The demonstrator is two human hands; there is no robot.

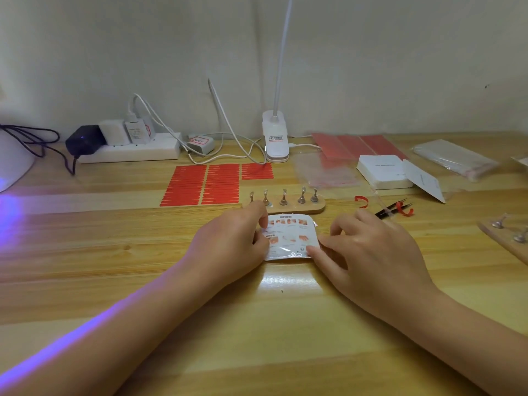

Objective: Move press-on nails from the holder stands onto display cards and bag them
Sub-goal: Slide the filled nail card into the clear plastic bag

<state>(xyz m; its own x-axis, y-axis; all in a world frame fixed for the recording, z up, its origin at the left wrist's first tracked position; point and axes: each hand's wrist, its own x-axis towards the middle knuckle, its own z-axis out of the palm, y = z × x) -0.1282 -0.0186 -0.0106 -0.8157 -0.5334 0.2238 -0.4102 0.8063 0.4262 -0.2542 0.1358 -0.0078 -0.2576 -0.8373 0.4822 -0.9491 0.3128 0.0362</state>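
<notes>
A white display card in a clear bag lies flat on the wooden table, printed side up with small orange pictures. My left hand holds its left edge with curled fingers. My right hand pinches its lower right corner, thumb on the bag. Just behind the card stands a wooden holder stand with several metal pegs. A second holder stand shows at the right edge. A stack of white cards and clear bags lie at the back right.
Red adhesive strip sheets lie behind the left hand. Black tweezers and red peel scraps sit right of the stand. A clip lamp, power strip with chargers and cables line the wall. A UV lamp glows at far left.
</notes>
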